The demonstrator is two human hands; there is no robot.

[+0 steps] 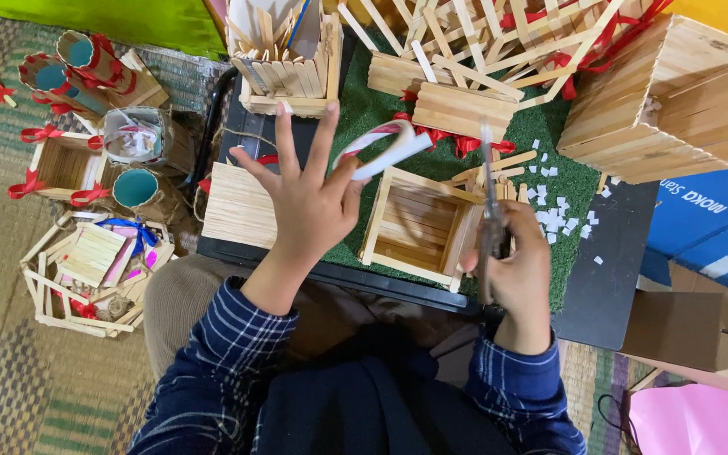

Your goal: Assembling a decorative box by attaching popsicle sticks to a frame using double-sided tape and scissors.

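Note:
My left hand (307,195) is raised with its fingers spread, and its thumb and forefinger pinch a loop of red and white ribbon (383,145). Just right of it, a small open box of wooden sticks (419,226) rests on the green mat (381,105). My right hand (517,271) grips a pair of scissors (490,215) whose blades point up, away from me, beside the box's right wall. White paper scraps (559,215) lie on the mat right of the scissors. A flat panel of sticks (239,206) lies under my left hand.
A large stick box (666,99) stands at the top right, and a stick holder (290,63) at the top middle. Finished stick baskets with red bows (65,164) and a hexagonal one (93,274) sit on the woven mat at left. A cardboard box (694,330) is at right.

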